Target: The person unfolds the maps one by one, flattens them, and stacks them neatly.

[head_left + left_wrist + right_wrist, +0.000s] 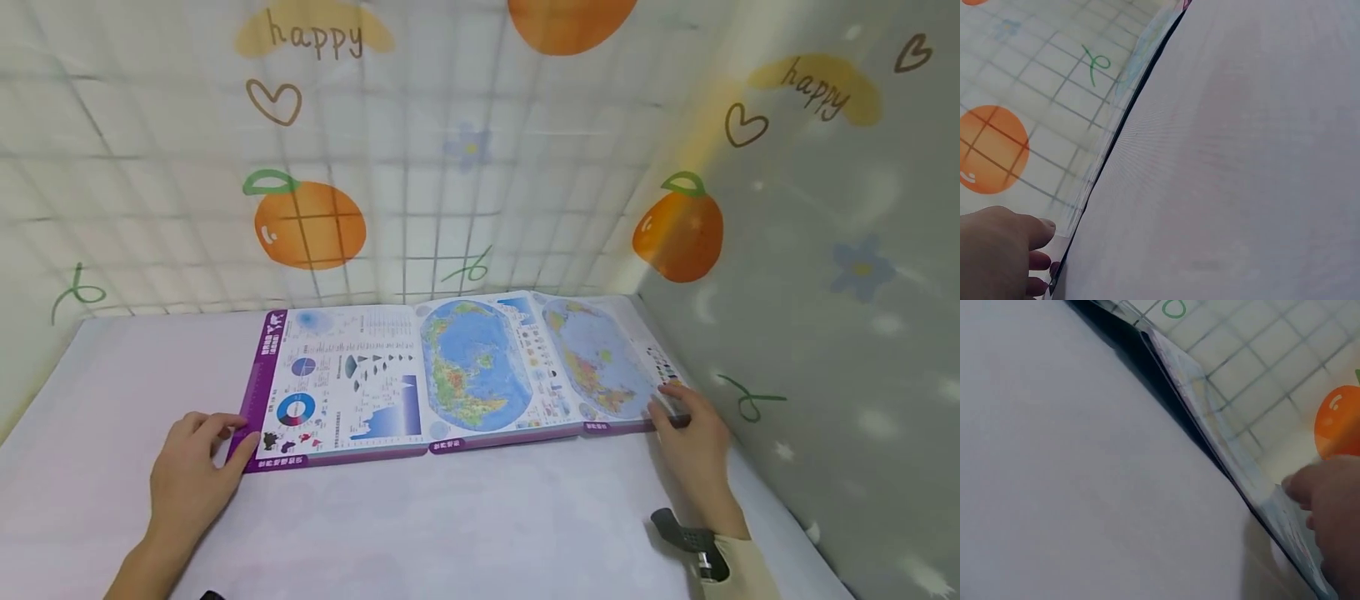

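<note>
A folding world map (480, 367) lies spread across the white tabletop in the head view, its panels side by side with a purple strip along the left end. My left hand (191, 471) holds its lower left corner, thumb and forefinger on the purple border. At the opposite end, my right hand (693, 446) grips the lower right edge, thumb and forefinger over the printed face. From the left wrist, the left hand (997, 253) shows beside the map's thin dark edge. In the right wrist view, the right hand (1335, 512) is at the map's raised edge (1210, 440).
White cloth covers the table (450, 525). A pale curtain (420, 192) printed with oranges and hearts rises behind the map, with a wire grid showing through. Another curtain side (840, 333) stands close to the right hand. A dark strap (690, 542) is on the right wrist.
</note>
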The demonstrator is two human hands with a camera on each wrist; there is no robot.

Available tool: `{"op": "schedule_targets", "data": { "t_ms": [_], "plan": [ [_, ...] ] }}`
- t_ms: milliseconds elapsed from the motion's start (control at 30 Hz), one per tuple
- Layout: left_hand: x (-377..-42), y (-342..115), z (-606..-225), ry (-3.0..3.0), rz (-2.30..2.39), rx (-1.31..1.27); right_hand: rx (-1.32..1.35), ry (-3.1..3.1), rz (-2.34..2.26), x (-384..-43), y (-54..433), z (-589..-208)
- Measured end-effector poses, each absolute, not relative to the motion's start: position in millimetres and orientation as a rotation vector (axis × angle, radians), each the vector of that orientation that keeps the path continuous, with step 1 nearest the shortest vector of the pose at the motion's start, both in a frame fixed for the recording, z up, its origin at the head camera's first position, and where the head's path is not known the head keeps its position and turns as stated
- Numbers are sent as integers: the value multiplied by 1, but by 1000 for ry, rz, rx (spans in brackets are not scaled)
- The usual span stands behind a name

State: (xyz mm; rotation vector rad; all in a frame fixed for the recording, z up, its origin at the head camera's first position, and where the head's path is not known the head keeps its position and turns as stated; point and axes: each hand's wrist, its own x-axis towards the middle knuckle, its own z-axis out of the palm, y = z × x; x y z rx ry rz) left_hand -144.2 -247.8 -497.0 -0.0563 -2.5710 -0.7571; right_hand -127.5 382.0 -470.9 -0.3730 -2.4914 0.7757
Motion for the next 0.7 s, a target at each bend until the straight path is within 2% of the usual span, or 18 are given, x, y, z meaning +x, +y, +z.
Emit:
{"op": "schedule_targets", "data": {
  "t_ms": [400, 700],
  "plan": [
    [-171, -234, -510, -2549, -793, -164, -89, -2699, 697, -132, 392, -478],
    [-175, -249, -513, -2557, -790, -212, -109, -2770, 730, -136, 386, -474]
  ]
}}
